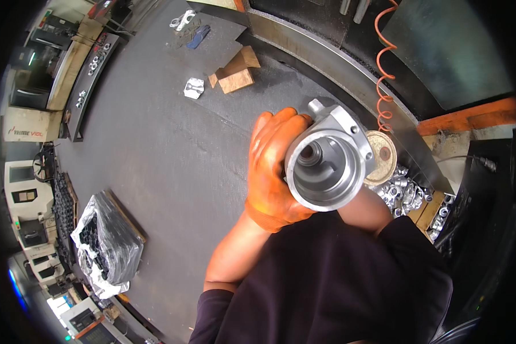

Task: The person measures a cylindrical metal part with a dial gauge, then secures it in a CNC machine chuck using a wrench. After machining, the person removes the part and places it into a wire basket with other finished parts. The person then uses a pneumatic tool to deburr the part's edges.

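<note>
The left grip, in an orange glove, is wrapped around a shiny metal part, just off the middle toward three o'clock. The part's big round hole faces up. The right grip is hidden behind it, so I cannot tell if it is spread or pinching. A pile of silver pieces is at three o'clock, and an open brown box sits near twelve.

Stretched out as dark-grey floor. Bore an open cardboard box, a small silvery object and a plastic-wrapped load.
</note>
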The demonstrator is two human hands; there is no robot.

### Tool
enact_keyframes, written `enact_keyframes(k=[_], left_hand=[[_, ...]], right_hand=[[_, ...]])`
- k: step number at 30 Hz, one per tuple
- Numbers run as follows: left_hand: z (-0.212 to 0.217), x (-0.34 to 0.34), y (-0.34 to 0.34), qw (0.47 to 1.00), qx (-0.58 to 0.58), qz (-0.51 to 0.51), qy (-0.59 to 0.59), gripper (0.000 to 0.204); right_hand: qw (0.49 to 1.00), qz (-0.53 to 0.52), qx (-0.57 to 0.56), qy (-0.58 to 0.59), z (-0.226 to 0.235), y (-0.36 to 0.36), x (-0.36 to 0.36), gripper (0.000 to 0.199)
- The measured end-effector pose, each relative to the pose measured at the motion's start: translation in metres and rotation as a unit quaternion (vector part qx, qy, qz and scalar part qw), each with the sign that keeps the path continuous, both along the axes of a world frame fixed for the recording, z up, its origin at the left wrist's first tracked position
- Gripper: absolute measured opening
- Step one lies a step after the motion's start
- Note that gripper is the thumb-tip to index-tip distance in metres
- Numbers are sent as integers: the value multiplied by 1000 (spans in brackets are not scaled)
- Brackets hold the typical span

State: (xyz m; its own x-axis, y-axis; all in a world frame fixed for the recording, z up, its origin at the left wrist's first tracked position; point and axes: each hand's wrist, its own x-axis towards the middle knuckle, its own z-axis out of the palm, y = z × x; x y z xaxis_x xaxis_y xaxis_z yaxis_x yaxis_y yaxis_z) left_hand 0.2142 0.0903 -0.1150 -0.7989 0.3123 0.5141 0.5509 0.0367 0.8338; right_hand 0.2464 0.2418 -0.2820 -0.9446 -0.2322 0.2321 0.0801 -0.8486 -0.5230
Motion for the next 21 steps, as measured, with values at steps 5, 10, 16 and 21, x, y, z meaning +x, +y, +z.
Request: enact_keyframes(k=[5,10,16,21], left_hand=[[19,-9,-64,991,-10,20,134,61],[25,-20,-116,989,16,10,143,64],[32,-27,-155,987,36,-4,155,67],[34,-30,-177,986,52,-17,160,70]], right_hand=[[1000,-8,26,13,21,-42,0,66],[998,-25,58,18,37,-78,-2,67],[993,-51,99,38,57,-93,1,69],[985,-72,144,58,82,-91,4,70]])
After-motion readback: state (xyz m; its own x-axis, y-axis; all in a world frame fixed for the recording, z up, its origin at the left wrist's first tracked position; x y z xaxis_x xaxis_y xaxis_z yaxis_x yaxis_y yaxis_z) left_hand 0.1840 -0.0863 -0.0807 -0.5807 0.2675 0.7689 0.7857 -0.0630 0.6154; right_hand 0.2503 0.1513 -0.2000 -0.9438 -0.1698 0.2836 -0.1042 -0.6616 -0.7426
